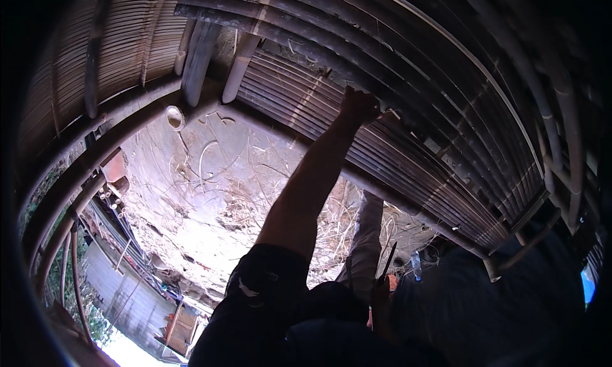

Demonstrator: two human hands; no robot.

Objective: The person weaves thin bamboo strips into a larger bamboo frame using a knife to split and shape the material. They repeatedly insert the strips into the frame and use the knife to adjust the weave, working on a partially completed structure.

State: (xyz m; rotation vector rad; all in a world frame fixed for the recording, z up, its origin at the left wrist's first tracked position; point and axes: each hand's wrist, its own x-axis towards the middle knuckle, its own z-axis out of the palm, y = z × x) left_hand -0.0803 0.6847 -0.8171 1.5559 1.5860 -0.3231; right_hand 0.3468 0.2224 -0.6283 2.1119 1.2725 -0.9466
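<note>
I am looking up at a roof of dark bamboo slats laid over round poles. My left arm rises from the lower edge in a dark short sleeve. My left hand is closed around the edge of the slats where the mat ends. Low in the middle, a dim hand shape sits under a thin dark blade that points upward. This may be my right hand, but it is too dark to tell its grip. Dark clothing fills the lower right.
A thick round pole curves along the left. Behind the opening stands a rough earth wall with dry roots. A grey-sleeved limb or post rises to a crossbeam. Far below at left are a corrugated wall and greenery.
</note>
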